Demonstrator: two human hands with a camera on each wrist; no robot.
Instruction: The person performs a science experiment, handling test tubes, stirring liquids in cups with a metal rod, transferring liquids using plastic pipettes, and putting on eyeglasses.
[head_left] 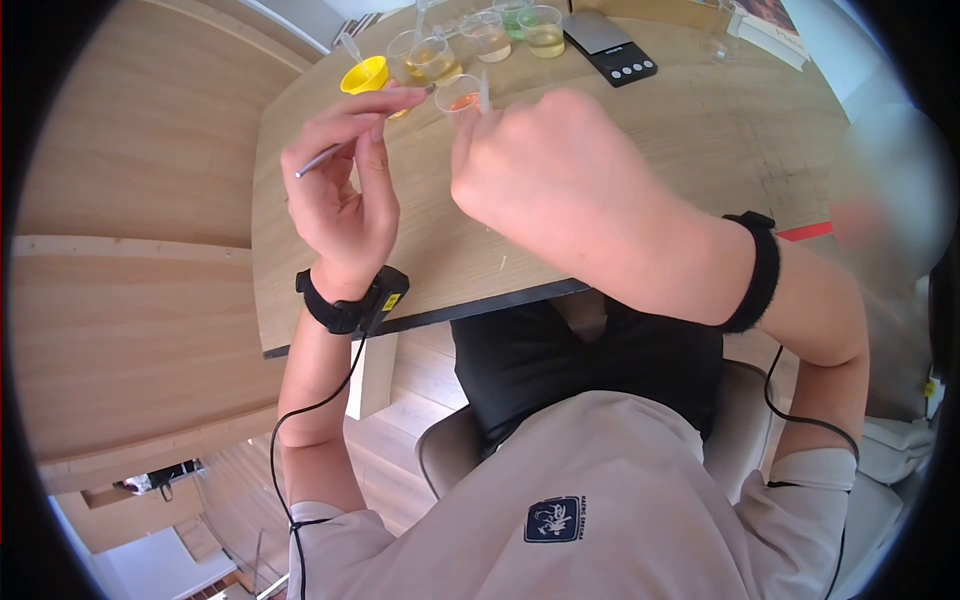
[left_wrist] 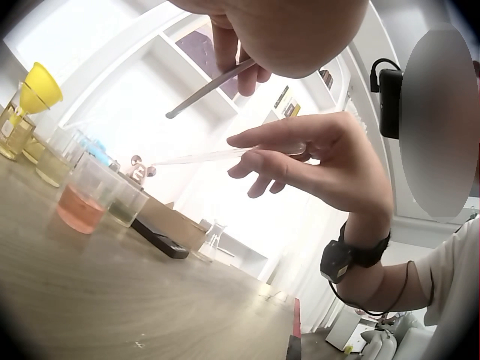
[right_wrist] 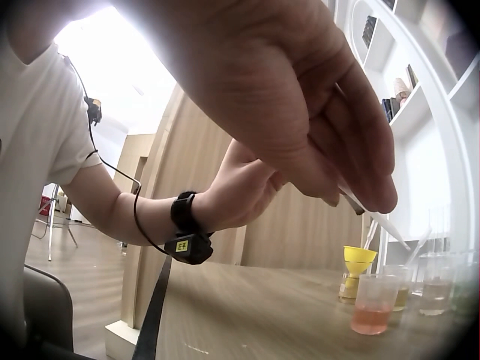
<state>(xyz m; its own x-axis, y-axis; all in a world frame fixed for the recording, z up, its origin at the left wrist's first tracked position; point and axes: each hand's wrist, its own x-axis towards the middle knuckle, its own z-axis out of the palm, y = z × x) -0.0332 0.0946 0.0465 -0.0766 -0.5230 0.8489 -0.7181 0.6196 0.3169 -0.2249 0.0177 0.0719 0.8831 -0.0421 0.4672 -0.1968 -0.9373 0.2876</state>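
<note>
My left hand (head_left: 350, 180) holds a slim metal rod (left_wrist: 206, 90) with a rounded end, slanting across the fingers above the table. My right hand (left_wrist: 322, 154) pinches a clear plastic dropper (left_wrist: 202, 157) between thumb and fingers, its thin tip pointing away from the palm. Both hands are raised, close to each other in the head view. Beyond them stands a clear cup with orange-red liquid (right_wrist: 373, 319), partly overlapped by the right hand in the head view. A yellow funnel (head_left: 364, 75) sits on a small bottle (left_wrist: 13, 133) of yellowish liquid, just past the left fingertips.
Several clear cups of pale liquid, one of them yellowish (head_left: 541, 38), line the back of the wooden table (head_left: 700, 150). A black digital scale (head_left: 615, 55) lies to their right. The table's dark front edge (head_left: 450, 318) runs before the lap.
</note>
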